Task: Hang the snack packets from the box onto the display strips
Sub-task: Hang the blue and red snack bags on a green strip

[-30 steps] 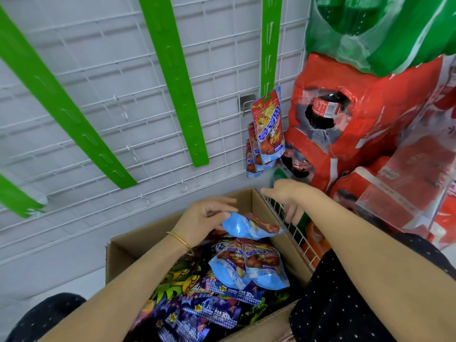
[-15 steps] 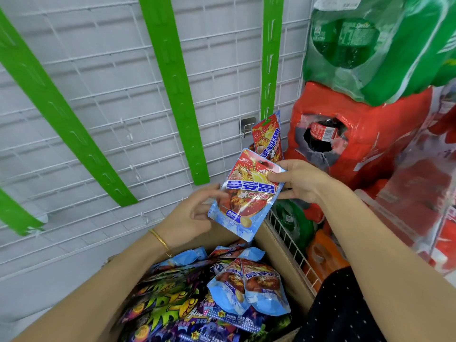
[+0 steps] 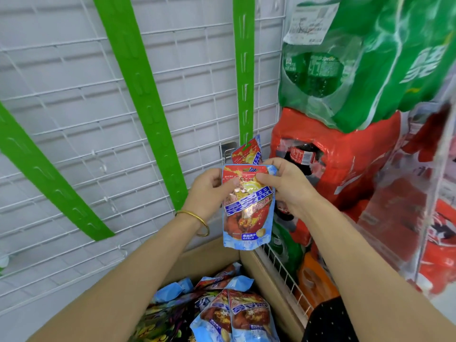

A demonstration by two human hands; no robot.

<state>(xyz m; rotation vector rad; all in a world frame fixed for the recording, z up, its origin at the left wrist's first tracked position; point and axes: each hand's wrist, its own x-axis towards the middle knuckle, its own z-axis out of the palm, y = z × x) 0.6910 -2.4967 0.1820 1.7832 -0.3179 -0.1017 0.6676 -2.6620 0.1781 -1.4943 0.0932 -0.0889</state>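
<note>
Left hand [image 3: 209,191] and right hand [image 3: 288,186] pinched a packet [image 3: 248,213] by its top just below the strip [image 3: 244,70], mid-hanging; next, its hole seemingly needed a free hook.

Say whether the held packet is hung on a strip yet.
Not hung: left hand and right hand pinch the packet by its top, off the green strip.

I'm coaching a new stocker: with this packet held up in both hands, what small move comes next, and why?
Probably raise the held packet to the right green strip, just above the hung packet. The left hand and right hand pinch its top edge, it hangs upright, and that strip looks free higher up.
</note>
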